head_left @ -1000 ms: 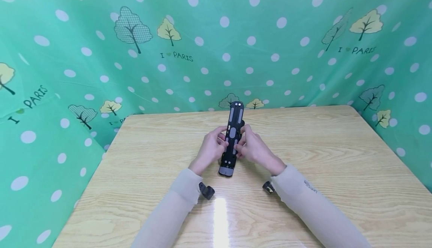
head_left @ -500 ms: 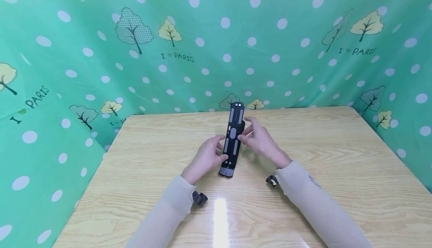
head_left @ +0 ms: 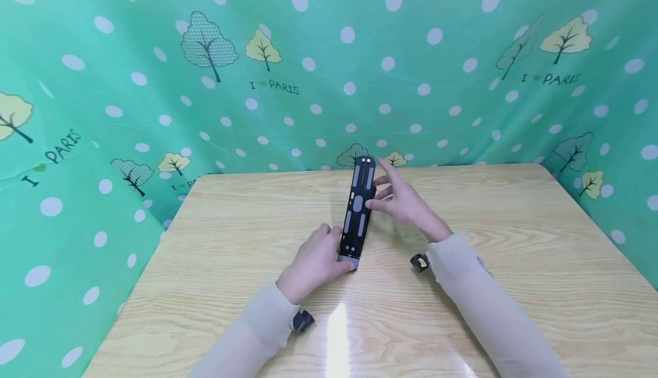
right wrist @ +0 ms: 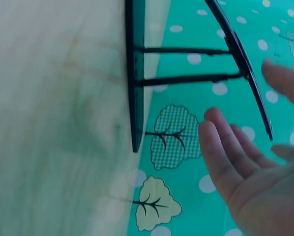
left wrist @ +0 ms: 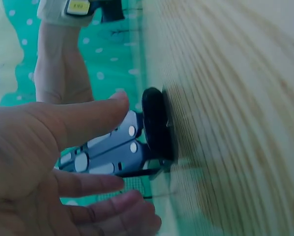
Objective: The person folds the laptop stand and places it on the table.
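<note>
A black folding laptop stand [head_left: 358, 206] with grey pads stands raised on the table, its narrow top panel sloping up and away from me. At its near end, my left hand [head_left: 313, 264] has the thumb by the grey lip and the fingers along the left side. The left wrist view shows those fingers spread around the stand's lower end [left wrist: 122, 147]. My right hand [head_left: 408, 204] is at the right side of the panel, thumb near its middle, index finger extended toward the top. In the right wrist view two thin struts [right wrist: 191, 78] join base and panel, beside loosely spread fingers.
A light wood-grain table [head_left: 247, 212] lies under the stand. Behind it and to both sides hangs a green dotted cloth [head_left: 319, 47] with printed trees. A small black camera mount sits at each wrist, the left [head_left: 303, 321] and the right [head_left: 420, 262].
My left hand has slid down the stand to its near lip. My right hand has moved up and right, its fingers spreading from the panel's edge. The stand stays in place.
</note>
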Tool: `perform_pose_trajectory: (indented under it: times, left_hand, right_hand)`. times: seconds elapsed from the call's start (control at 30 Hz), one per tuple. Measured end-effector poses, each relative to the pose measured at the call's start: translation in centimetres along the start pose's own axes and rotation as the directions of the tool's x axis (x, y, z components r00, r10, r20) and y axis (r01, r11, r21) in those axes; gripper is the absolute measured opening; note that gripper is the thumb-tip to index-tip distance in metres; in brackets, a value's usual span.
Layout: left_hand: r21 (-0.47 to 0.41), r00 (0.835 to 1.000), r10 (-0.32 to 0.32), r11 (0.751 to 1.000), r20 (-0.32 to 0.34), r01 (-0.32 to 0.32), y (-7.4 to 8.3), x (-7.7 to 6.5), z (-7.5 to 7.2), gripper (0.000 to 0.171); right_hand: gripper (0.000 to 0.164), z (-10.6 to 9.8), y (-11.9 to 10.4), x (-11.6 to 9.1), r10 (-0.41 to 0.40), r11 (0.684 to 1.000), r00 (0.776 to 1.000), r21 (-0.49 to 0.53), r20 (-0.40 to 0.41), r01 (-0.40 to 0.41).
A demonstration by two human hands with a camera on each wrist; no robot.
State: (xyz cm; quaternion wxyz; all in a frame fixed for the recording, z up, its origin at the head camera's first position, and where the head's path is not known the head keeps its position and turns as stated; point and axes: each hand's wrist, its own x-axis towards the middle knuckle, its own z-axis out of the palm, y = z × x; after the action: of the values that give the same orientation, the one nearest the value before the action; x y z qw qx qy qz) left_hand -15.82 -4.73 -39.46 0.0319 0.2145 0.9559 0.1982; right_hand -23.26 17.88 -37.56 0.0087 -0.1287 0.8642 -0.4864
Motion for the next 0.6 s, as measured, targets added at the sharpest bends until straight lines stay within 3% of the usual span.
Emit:
perform_pose_trajectory:
  times: [0.2, 0.6]
  left_hand:
    - [0.067, 1.0, -0.003, 0.998, -0.011, 0.004, 0.7, -0.2, 0.5, 0.081]
    - [0.147, 0.998, 0.008, 0.989, -0.06, 0.001, 0.8, -0.2, 1.3, 0.076]
  right_hand:
    - [0.113, -0.7, 0.3, 0.8, -0.074, 0.997, 0.996, 0.043, 0.059, 0.071]
    - [0.114, -0.6, 0.7, 1.4, -0.079, 0.997, 0.992, 0.005, 0.096, 0.079]
